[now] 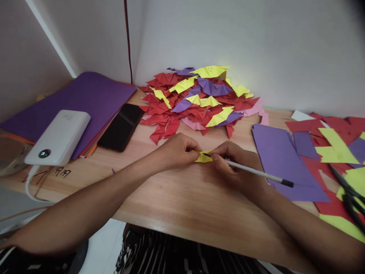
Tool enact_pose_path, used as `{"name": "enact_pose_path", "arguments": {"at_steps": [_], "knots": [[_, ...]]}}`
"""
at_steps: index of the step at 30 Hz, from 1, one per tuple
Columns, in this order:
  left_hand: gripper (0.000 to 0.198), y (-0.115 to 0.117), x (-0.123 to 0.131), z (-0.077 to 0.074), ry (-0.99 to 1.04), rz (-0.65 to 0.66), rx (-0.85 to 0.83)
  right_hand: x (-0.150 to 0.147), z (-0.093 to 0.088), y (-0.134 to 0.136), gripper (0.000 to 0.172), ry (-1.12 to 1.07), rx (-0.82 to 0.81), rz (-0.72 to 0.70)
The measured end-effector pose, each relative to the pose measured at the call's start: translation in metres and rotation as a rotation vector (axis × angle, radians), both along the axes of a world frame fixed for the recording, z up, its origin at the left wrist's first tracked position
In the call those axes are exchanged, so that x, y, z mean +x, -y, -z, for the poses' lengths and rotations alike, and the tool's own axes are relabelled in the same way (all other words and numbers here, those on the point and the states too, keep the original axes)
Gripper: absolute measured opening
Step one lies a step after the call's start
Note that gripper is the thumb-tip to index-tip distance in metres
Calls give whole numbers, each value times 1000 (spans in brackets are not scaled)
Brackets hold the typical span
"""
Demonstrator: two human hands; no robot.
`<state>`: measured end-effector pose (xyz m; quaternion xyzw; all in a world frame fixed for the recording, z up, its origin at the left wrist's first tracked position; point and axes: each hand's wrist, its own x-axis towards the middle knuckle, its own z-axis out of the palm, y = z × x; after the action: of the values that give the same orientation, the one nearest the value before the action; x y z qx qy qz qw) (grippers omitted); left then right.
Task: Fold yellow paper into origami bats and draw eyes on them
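Observation:
A small folded yellow paper [204, 156] is held over the middle of the wooden table, between my two hands. The fingers of my left hand [181, 152] are closed on its left end. My right hand [235, 160] is closed around a white pen [252, 170], whose tip touches the yellow paper and whose black end points to the right. The right fingertips are also at the paper's right end. Just beyond the hands lies a pile of folded red, yellow, purple and pink paper shapes [196, 102], some with small drawn faces.
A white power bank [61, 133] with a cable rests on purple sheets [94, 95] at the left, beside a black phone [121, 127]. At the right are purple paper [285, 163], red and yellow scraps [336, 146] and black scissors [349, 194]. A wall stands behind.

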<state>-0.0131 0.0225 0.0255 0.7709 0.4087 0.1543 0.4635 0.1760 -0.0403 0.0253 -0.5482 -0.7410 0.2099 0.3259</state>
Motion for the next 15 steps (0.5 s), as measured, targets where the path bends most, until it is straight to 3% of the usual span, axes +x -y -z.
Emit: {"name": "enact_pose_path", "arguments": {"at_steps": [15], "knots": [[26, 0, 0, -1, -13, 8, -2, 0, 1, 0, 7, -37, -11, -17]]}}
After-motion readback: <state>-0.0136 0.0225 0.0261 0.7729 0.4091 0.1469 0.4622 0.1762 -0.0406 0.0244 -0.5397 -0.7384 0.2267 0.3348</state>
